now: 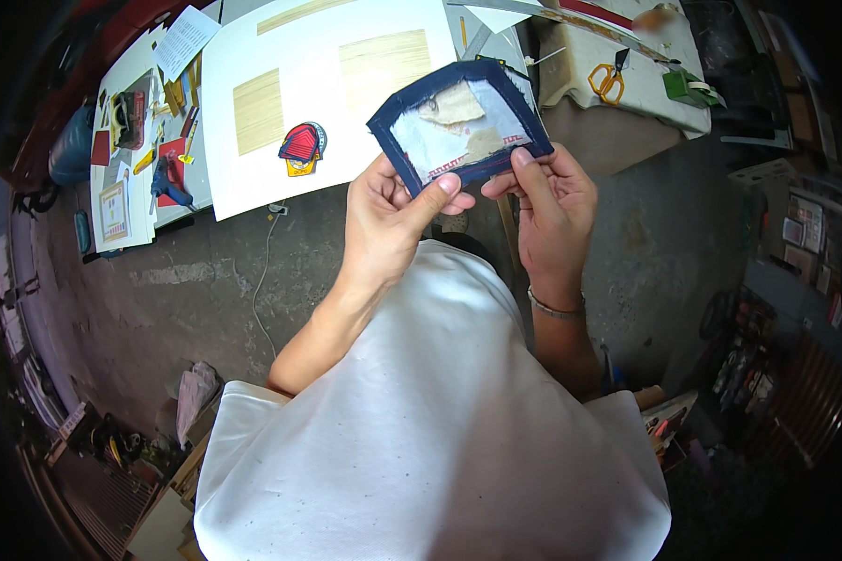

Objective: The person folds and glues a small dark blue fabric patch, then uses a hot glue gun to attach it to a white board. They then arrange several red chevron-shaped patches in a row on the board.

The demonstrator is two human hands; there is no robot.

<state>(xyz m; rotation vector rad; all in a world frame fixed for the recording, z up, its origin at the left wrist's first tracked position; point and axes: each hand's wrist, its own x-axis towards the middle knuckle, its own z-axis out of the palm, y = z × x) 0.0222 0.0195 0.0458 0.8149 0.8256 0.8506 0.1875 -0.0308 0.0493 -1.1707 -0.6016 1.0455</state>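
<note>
I held the navy-bordered fabric patch (460, 117) up off the desk (225, 178), its white backing toward me for inspection, left hand (384, 220) and right hand (552, 201) each with a closed grip pinching its lower edge, above the red embroidered badge (302, 148).

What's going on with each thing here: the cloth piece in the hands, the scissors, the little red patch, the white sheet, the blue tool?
Fabric piece: held up off the table, pale side showing, navy border folded around it.
Left hand: thumb pinching its lower edge.
Right hand: fingers pinching its lower right edge.
Orange-handled scissors: lying on the cloth-covered surface, untouched.
Red patch: flat on the white sheet.
White sheet: spread flat.
Blue tool: lying on its side.
</note>
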